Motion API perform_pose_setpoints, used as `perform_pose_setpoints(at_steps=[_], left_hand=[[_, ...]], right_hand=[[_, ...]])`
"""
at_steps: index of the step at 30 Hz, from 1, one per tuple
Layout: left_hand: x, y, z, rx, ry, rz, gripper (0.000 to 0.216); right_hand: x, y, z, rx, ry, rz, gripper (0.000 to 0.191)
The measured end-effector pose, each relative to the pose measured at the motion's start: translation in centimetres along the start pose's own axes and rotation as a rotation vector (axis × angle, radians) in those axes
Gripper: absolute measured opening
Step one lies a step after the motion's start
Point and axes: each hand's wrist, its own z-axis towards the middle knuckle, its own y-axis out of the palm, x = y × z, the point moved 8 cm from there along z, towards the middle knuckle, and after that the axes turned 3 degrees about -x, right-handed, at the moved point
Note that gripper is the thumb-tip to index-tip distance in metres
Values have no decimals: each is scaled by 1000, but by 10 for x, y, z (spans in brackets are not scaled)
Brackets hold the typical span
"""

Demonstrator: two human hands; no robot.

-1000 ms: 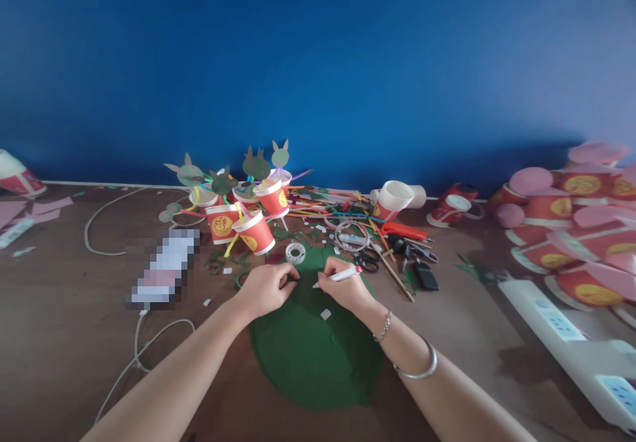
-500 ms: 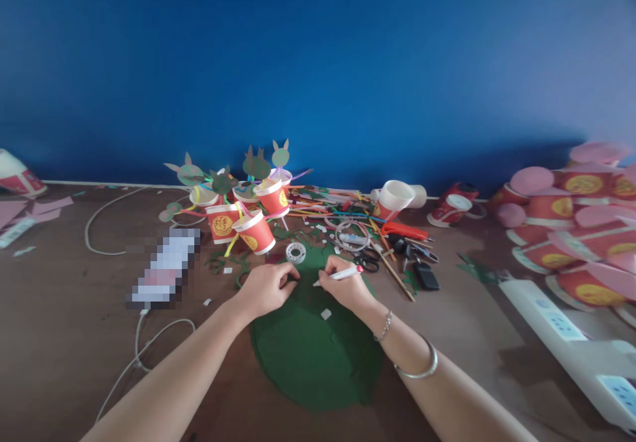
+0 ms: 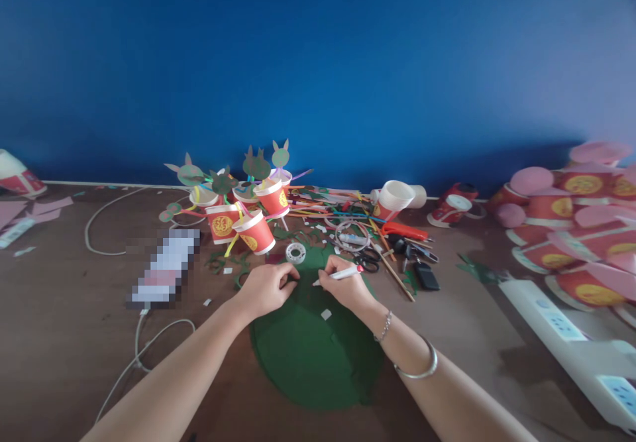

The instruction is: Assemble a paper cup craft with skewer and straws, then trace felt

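Observation:
A white marker with a red end (image 3: 346,272) is gripped in my right hand (image 3: 348,287), its tip pointing left and down over a dark green round sheet (image 3: 318,362). My left hand (image 3: 268,289) rests at the sheet's upper left edge, fingers curled and thumb close to the index finger. Anything pinched there is too dark to make out. A small white scrap (image 3: 326,314) lies on the green surface below both hands. Just beyond my left fingertips sits a white tape roll (image 3: 295,253). Black-handled scissors (image 3: 368,260) lie past my right hand.
Red paper cups (image 3: 254,232) with green animal-shaped cutouts stand at the back left, near a phone (image 3: 166,266) on a cable. A cup stack (image 3: 392,200), keys (image 3: 426,275) and a stick (image 3: 397,276) lie right of centre. A power strip (image 3: 561,336) occupies the right.

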Motion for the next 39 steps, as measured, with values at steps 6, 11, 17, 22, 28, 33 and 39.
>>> perform_pose_setpoints(at_steps=[6,11,17,22,28,33,39], left_hand=[[1,-1,0,-7,-9,-3,12],[-1,0,0,-4,-8,-8,11],[0,0,0,-5,-4,-1,11],[1,-1,0,-5,-6,3,12],[1,-1,0,1,0,9,13],[0,0,0,1,2,6,12],[0,0,0,8,11,13,13]], right_hand=[[-2,0,0,-7,-19,-4,23],[-1,0,0,1,-8,5,22],[-1,0,0,-3,-16,-7,23],[-2,0,0,1,-33,9,24],[-2,0,0,5,-33,13,24],[-1,1,0,-18,-18,11,24],[-1,1,0,-9,-27,1,24]])
